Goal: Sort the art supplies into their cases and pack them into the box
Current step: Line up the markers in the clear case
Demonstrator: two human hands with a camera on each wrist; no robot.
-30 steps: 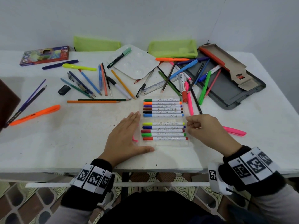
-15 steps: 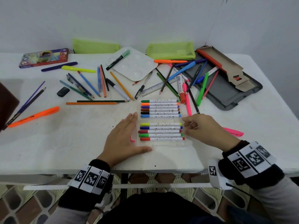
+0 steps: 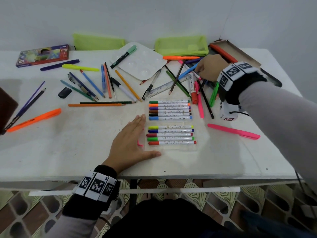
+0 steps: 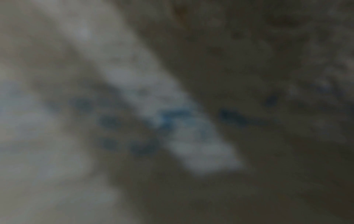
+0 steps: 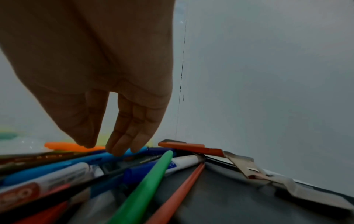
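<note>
A clear marker case (image 3: pixel 171 148) lies open near the table's front, with two rows of coloured markers (image 3: pixel 169 115) in it. My left hand (image 3: pixel 135 134) lies flat on the table against the case's left edge, fingers straight. My right hand (image 3: pixel 197 72) is stretched out to the back right over a heap of pens. There its fingers (image 5: pixel 122 145) point straight down and touch a blue pen (image 5: pixel 57 165), thumb apart, holding nothing. A green pen (image 5: pixel 141 186) lies just below. The left wrist view is a dark blur.
A grey box (image 5: pixel 229 197) with a cardboard case (image 3: pixel 240 52) sits at the back right. Two green pouches (image 3: pixel 97 42) (image 3: pixel 181 44), a white palette (image 3: pixel 142 64) and a pencil box (image 3: pixel 42 54) stand at the back. Loose pencils, a ruler (image 3: pixel 164 87) and a pink highlighter (image 3: pixel 233 131) lie scattered.
My right hand has left the right end of the marker case and moved away to the pen heap at the back right. The left hand has stayed put.
</note>
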